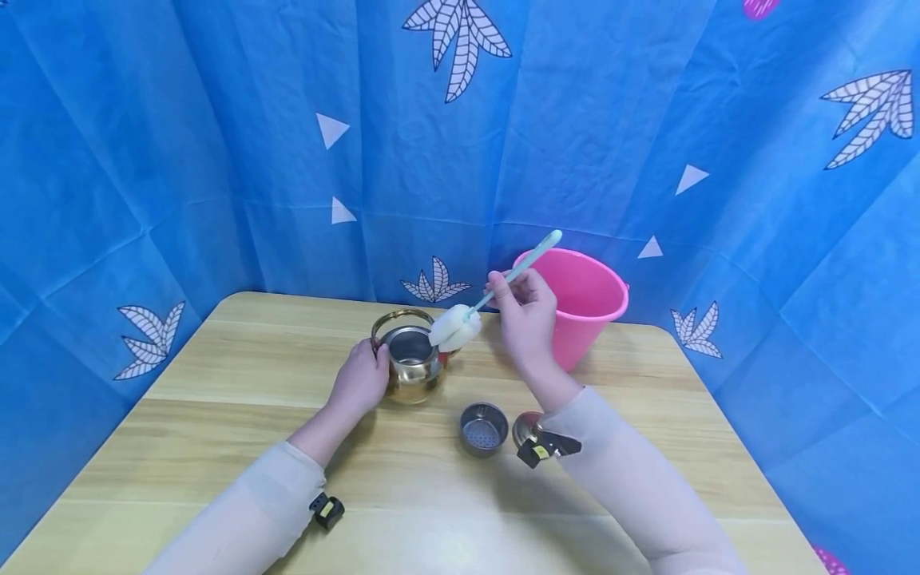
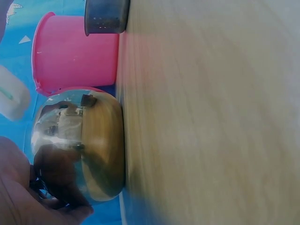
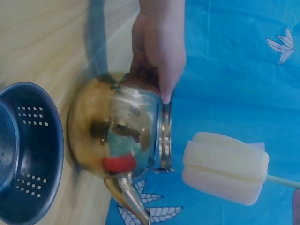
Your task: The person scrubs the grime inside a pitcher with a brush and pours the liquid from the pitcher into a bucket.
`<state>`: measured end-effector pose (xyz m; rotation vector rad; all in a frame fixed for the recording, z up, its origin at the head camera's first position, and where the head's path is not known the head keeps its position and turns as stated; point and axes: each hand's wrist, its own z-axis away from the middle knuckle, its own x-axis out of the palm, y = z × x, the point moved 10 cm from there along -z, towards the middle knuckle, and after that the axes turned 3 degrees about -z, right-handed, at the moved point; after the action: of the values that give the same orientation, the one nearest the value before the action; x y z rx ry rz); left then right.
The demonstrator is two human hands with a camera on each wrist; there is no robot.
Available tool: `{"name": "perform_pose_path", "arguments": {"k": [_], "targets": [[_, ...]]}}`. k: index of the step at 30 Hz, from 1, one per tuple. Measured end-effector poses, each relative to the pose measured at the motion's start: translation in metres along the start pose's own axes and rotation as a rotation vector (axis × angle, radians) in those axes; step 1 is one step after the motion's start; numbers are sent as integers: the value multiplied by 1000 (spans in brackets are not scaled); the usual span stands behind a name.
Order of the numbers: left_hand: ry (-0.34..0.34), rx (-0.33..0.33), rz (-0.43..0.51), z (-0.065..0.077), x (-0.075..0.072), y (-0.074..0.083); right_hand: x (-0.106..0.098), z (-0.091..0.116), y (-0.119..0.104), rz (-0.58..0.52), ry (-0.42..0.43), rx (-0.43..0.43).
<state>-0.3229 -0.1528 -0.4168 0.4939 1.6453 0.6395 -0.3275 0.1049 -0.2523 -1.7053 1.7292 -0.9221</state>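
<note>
A gold metal teapot (image 1: 415, 389) stands upright on the table with its lid off and its mouth facing up. My left hand (image 1: 362, 375) grips it at the left side, by the base of its raised handle (image 3: 165, 136). In my right hand (image 1: 528, 319) I pinch the thin green handle of a bottle brush. Its white sponge head (image 1: 456, 327) is tilted down to the left, beside and above the pot's opening. In the right wrist view the sponge (image 3: 225, 168) hangs apart from the pot, and the spout (image 3: 129, 199) shows.
A pink bucket (image 1: 578, 319) stands at the back right, behind my right hand. A perforated metal strainer basket (image 1: 484, 429) sits in front of the pot. Next to it lies a round metal lid (image 1: 525, 425), partly hidden by my right wrist camera. A blue curtain (image 1: 431, 160) surrounds the table.
</note>
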Motion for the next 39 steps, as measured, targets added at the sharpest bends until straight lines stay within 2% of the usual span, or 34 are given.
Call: {"name": "perform_pose_path", "arguments": {"k": [10,23,39], "targets": [[-4,1,-1,1,-1,1,-30,-7,-5,-55,68,-17],[-15,-9,2,-1,0,0,-75,-14,-3,-22,212,29],[-9,-12,2,-1,0,1,-113,-16,-1,-34,304,22]]}}
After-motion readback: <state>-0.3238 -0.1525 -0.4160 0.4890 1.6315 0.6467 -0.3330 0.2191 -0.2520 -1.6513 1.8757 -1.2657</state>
